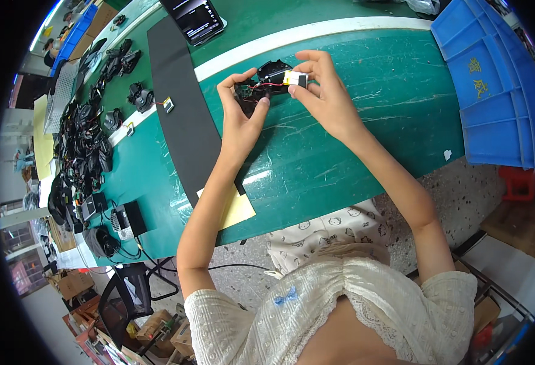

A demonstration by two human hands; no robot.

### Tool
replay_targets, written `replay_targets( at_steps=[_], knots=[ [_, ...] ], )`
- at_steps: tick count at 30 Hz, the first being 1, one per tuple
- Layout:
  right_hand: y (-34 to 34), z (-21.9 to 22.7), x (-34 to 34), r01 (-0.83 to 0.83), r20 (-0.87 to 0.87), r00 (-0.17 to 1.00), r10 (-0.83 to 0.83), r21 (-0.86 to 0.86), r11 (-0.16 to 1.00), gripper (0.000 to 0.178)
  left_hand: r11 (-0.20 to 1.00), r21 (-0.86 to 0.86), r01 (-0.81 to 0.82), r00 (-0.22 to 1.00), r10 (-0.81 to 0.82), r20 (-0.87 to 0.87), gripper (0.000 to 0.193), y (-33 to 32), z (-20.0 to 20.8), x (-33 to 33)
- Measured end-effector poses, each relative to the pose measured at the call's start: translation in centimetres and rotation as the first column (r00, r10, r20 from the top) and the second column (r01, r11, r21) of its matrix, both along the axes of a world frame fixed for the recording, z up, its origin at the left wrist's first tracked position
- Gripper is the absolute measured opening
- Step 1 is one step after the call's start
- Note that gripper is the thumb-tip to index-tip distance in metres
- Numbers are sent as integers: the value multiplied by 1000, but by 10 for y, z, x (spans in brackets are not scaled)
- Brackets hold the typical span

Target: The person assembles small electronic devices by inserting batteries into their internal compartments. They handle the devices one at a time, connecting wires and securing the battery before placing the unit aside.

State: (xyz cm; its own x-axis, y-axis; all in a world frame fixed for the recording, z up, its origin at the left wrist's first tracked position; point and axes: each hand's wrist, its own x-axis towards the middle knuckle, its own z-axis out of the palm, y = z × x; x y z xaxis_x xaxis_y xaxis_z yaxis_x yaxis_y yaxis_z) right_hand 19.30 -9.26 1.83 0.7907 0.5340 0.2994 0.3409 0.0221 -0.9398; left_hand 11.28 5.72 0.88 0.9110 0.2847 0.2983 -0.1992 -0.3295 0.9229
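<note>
Both hands up over the green table: left hand grips the black housing, right hand pinches a small silver battery against it. Thin red wires, probably joining the two. Black mat just left.

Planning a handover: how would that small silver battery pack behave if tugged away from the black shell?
The battery pack looks small, probably light. Thin red wires seemingly tie it to the black shell, so tugging might strain them.

Green worktable, speckled floor, blue crate
</note>
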Motion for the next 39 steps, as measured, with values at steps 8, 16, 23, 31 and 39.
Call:
replay_targets(
  at_steps=[8,16,23,31,39],
  knots=[
    [0,12,-4,-107,-138,980,142,235,966,37,898,394,-196,975,136,175,39,-4,9,-2],
    [2,15,-7,-169,-88,978,192,213,962,18,959,281,-37,997,15,82,20,-6,18,-9],
    [-4,22,-6,21,374,927,24,-114,993,17,911,389,-137,985,85,148,17,-7,18,-8],
    [-7,31,-5,61,543,838,53,-189,980,16,859,482,-170,976,77,206,19,-4,21,-7],
    [-8,19,0,153,134,982,-136,-127,980,16,882,472,3,999,16,-35,25,8,10,-3]
  ],
)
